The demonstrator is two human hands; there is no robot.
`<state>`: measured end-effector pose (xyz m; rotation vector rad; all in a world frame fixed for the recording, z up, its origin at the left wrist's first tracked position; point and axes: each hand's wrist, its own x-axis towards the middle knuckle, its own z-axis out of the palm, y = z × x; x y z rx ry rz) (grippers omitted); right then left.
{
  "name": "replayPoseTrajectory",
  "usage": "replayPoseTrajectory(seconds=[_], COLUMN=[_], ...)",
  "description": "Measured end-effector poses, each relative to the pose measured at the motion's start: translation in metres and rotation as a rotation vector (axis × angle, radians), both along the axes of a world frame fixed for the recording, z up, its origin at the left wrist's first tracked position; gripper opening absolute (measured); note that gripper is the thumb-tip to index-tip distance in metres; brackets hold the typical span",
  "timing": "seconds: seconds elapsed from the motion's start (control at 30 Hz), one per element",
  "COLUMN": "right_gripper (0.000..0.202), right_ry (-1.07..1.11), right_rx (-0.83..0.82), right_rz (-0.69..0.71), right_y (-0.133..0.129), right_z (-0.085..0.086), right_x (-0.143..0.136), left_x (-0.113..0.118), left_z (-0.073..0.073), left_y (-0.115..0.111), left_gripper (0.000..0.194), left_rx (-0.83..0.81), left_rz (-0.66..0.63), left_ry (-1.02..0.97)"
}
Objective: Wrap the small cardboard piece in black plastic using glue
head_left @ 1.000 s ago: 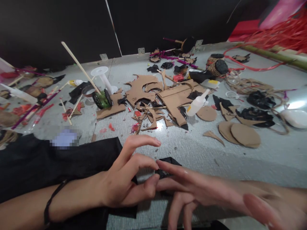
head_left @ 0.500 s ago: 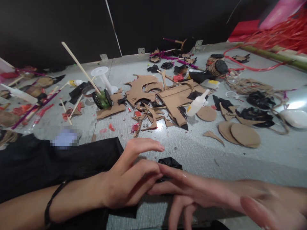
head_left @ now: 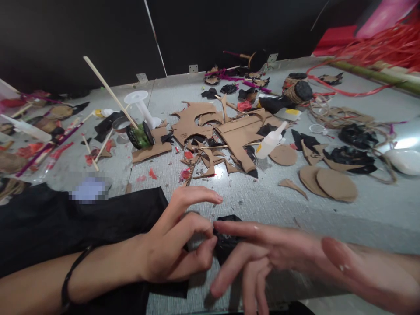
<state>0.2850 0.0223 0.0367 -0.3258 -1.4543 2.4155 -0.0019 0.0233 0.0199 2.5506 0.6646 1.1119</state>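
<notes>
Crumpled black piece (head_left: 227,248) is lying low in the centre of the frame, on the tabletop (head_left: 262,197), between the two hands and partly hidden by them. The left hand (head_left: 169,249) is coming in from the lower left, its thumb and middle finger curling until their tips are nearly meeting at the piece's left edge, while its index finger is arching free above; whether those fingers are pinching any of the material, I cannot tell. The right hand (head_left: 278,249) is reaching in from the lower right with its fingers spreading loosely, the index finger lying across the piece, the others bending below it and the thumb standing well apart, so it is gripping nothing that shows. Handling this well is probably calling for light, even contact: the left fingertips are best bracing the edge while the right index finger is smoothing with its pad, not dragging. Such thin-looking material could be creasing or sticking to skin, so the fingertips should be lifting off cleanly. The black sheet (head_left: 108,214) is spreading at the lower left, close to the left hand, so that forearm should be moving gently, while the white bottle (head_left: 269,142) is leaning among cardboard scraps (head_left: 238,135) above centre.
</notes>
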Motion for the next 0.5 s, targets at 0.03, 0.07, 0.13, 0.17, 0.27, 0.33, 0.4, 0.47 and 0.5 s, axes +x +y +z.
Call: replayPoseTrajectory(seconds=[0.03, 0.07, 0.13, 0.17, 0.27, 0.33, 0.4, 0.47, 0.5], right_gripper=[0.095, 0.085, 0.053, 0.036, 0.016, 0.016, 0.005, 0.021, 0.027], right_ry=[0.015, -0.004, -0.053, -0.08, -0.125, -0.152, -0.18, -0.192, -0.211], right_rx=[-0.04, -0.068, -0.059, -0.029, 0.172, 0.524, 1.026, 1.24, 1.365], right_rz=[0.004, -0.015, -0.149, -0.236, -0.463, -0.583, -0.662, -0.667, -0.665], right_y=[0.0, 0.0, 0.0, 0.0, 0.005, 0.012, 0.02, 0.029, 0.032], right_z=[0.003, 0.005, 0.008, 0.008, 0.003, -0.003, -0.009, -0.013, -0.015], right_x=[-0.001, -0.001, -0.002, -0.003, -0.003, -0.001, 0.004, 0.01, 0.012], left_x=[0.0, 0.0, 0.0, 0.0, 0.0, 0.0, -0.001, -0.001, -0.001], left_z=[0.0, 0.0, 0.0, 0.0, 0.0, 0.001, 0.003, 0.004, 0.005], left_y=[0.0, 0.0, 0.001, 0.001, 0.001, 0.001, 0.002, 0.002, 0.003], left_gripper=[0.013, 0.011, 0.007, 0.005, 0.005, 0.006, 0.01, 0.022, 0.029], left_rx=[0.0, -0.002, -0.013, -0.02, -0.034, -0.045, -0.056, -0.055, -0.051], left_rz=[0.004, 0.006, 0.011, 0.016, 0.02, 0.017, 0.008, 0.001, -0.005], left_ry=[0.003, 0.003, -0.004, -0.009, -0.009, -0.011, 0.0, 0.018, 0.024])
